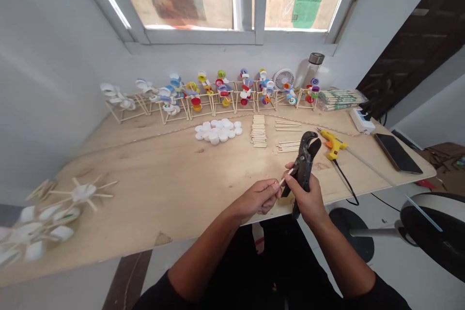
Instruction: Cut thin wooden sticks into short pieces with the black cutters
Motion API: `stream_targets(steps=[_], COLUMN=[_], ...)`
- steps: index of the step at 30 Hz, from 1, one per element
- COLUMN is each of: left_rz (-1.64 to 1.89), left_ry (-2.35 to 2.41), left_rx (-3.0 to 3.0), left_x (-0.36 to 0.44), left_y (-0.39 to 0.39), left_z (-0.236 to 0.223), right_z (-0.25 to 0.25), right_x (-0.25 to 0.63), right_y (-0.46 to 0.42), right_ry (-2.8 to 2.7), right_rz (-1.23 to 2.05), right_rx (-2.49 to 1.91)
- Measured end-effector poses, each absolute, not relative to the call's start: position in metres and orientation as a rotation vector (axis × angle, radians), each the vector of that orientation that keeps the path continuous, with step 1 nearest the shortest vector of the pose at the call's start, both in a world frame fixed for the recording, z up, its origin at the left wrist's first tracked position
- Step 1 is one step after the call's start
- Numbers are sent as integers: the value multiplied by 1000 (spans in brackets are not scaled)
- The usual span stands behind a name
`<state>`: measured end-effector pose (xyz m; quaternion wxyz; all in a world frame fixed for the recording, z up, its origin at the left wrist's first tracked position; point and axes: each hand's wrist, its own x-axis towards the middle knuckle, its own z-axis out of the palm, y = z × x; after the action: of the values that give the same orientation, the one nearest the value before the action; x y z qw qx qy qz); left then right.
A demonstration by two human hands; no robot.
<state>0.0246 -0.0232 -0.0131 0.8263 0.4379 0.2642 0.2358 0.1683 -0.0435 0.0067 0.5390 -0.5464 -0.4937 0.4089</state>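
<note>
Here, fingers [268,188] round a slim wooden stick [283,180], hooked black cutter [302,163].

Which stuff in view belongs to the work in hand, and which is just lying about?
Belongs, judging by what's held or laid out:
- black cutter, in right hand
- thin stick, in left hand
- short sticks
- white caps
- glue gun

Probably just lying about:
- phone
- small fan
- bottle
</note>
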Motion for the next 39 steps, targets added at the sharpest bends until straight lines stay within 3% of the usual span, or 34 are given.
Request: stream_targets(steps=[13, 26, 39], left_rz=[380, 473, 342], left_ry=[479, 706, 696], left_rx=[937, 1221, 1079], left_x=[6, 1, 1], left_y=[-22, -23, -21], left_z=[-1, 3, 4], right_z=[10, 4, 6], right_x=[156, 158, 154], right_y=[-46, -46, -46], right_ry=[-1132, -1195, -1227], right_rz=[923, 854, 764], right_rx=[-1297, -1316, -1287])
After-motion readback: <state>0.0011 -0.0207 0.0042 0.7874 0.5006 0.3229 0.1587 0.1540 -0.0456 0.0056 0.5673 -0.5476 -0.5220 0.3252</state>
